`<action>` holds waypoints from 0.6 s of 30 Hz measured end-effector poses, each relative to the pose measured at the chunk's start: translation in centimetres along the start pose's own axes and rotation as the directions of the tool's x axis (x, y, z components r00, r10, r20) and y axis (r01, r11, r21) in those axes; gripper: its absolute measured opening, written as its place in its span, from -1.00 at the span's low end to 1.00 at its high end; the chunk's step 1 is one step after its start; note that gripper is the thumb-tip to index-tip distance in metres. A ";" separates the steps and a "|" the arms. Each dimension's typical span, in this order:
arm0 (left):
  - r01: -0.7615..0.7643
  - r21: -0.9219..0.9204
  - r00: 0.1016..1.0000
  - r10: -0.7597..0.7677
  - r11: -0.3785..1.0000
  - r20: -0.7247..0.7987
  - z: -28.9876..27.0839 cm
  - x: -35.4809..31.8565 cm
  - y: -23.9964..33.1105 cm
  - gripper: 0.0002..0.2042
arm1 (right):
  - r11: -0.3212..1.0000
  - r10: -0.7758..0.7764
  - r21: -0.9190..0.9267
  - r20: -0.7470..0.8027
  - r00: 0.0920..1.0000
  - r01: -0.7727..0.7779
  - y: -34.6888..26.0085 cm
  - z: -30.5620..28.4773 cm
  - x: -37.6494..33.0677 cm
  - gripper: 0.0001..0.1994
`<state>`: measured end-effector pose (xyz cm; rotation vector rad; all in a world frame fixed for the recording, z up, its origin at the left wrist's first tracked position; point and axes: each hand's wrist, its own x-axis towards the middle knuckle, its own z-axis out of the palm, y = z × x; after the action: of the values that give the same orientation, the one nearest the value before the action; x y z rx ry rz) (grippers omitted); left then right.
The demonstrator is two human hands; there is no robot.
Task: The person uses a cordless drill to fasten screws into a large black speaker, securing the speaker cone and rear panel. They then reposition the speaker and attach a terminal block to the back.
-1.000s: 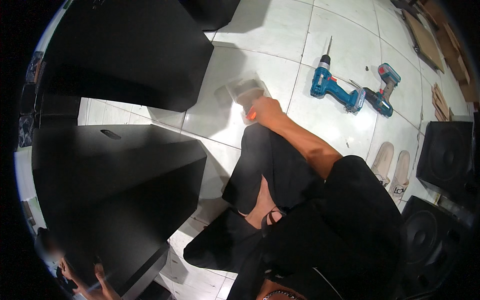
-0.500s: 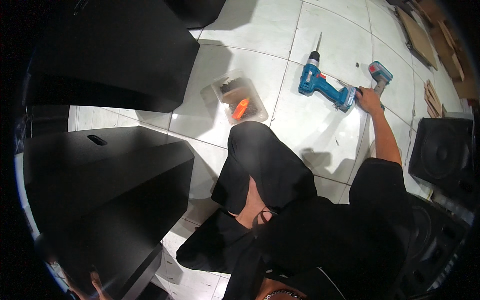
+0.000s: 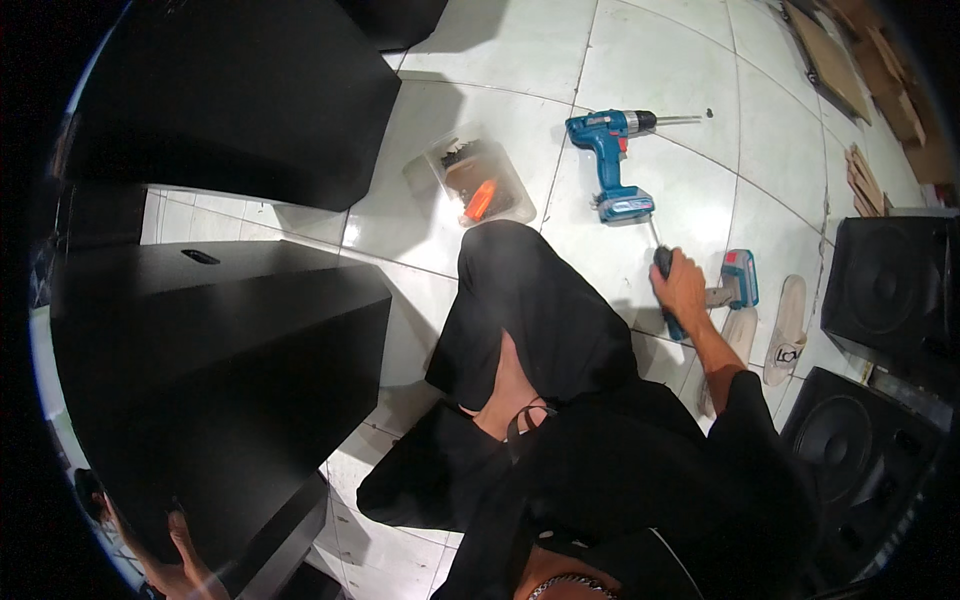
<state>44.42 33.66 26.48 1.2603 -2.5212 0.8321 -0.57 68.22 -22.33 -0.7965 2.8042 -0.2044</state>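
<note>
My right hand (image 3: 682, 284) is closed around the dark grip of a blue cordless drill (image 3: 722, 290) that is low over the white tile floor, to the right of my bent knee (image 3: 520, 290). A second blue drill (image 3: 612, 160) with a long bit lies on the tiles farther away. My left hand (image 3: 178, 562) presses on the near lower edge of a large black box (image 3: 220, 370) at the bottom left. A clear plastic tub (image 3: 470, 180) with small parts and an orange piece sits beyond my knee.
Another big black box (image 3: 250, 90) stands at the upper left. Two black loudspeakers (image 3: 890, 290) (image 3: 850, 450) stand at the right. A pair of pale sandals (image 3: 785, 330) lies beside the held drill. Wooden pieces (image 3: 860, 70) lie on the far right of the floor.
My right hand left the plastic tub, swung right to the second drill, closed on its grip and drew it nearer. The view shifted slightly. My left hand stayed on the black box.
</note>
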 end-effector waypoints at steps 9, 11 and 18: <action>0.035 0.063 0.999 -0.034 0.997 -0.015 3.2 -3.5 -7.7 -0.34 | 0.894 -0.433 0.218 0.200 0.879 0.391 -2.7 -0.3 -6.9 -0.63; 0.113 0.027 0.993 -0.113 0.993 -0.020 3.5 -3.9 -7.3 -0.35 | 0.871 -0.490 0.227 0.347 0.800 0.435 -3.0 -1.0 -5.7 -0.63; 0.067 -0.136 0.997 -0.061 0.988 0.043 2.9 -4.1 -7.8 -0.35 | 0.722 -0.662 0.358 0.106 0.742 0.592 -17.3 -4.4 4.2 -0.79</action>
<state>53.28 31.05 25.51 1.3162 -2.5044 0.6143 3.49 51.71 -15.50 -1.5580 2.1026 -0.5946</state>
